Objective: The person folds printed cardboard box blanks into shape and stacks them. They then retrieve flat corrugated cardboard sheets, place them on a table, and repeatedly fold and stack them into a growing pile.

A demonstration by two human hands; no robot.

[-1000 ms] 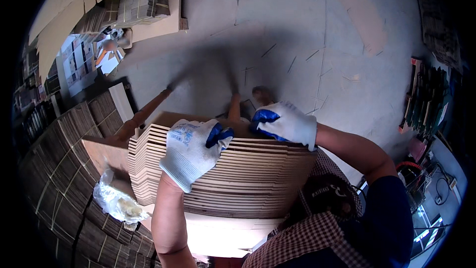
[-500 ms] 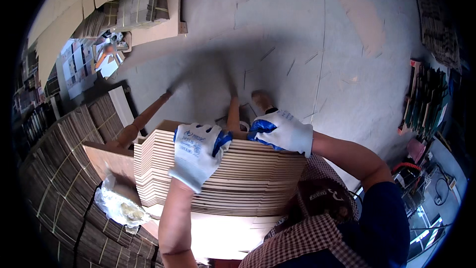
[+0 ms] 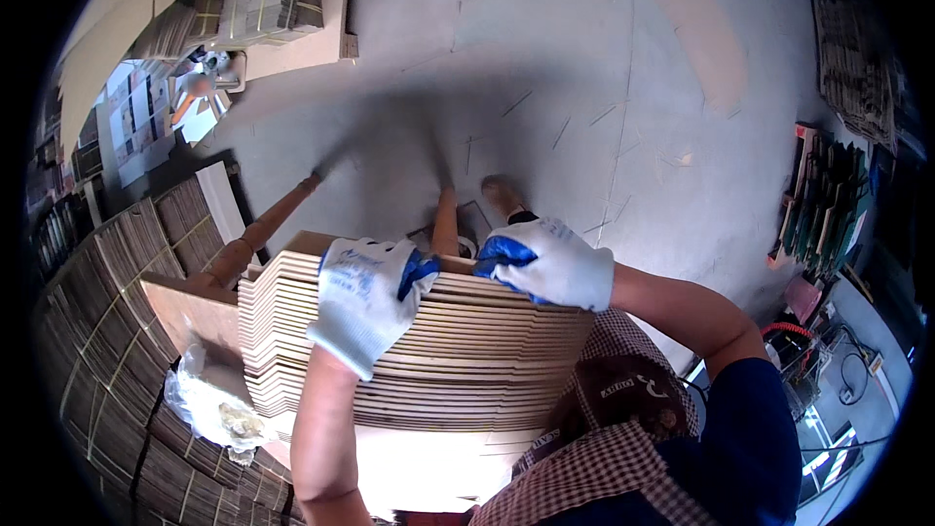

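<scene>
A stack of creased brown cardboard sheets (image 3: 458, 351) stands in front of me, fanned in steps with its edges showing. My left hand (image 3: 368, 294), in a white glove with a blue-coated palm, lies over the stack's far left part. Its fingers bend down over the far edge, the tips hidden. To the right, my right hand (image 3: 555, 261), gloved alike, has its fingers curled closed at the far edge of the topmost sheets. Its thumb and fingertips press together there, partly hidden by the glove.
A wooden board (image 3: 190, 317) and a crumpled clear plastic bag (image 3: 219, 404) sit left of the stack. Strapped cardboard bundles (image 3: 107, 331) line the left side. Wooden legs (image 3: 263, 229) reach to the grey floor (image 3: 545, 49). Dark green pieces (image 3: 828, 200) stand in a rack at right.
The view has shifted slightly, so the surroundings sit a little further left. Both hands remain at the stack's far edge, the right one a little nearer the left.
</scene>
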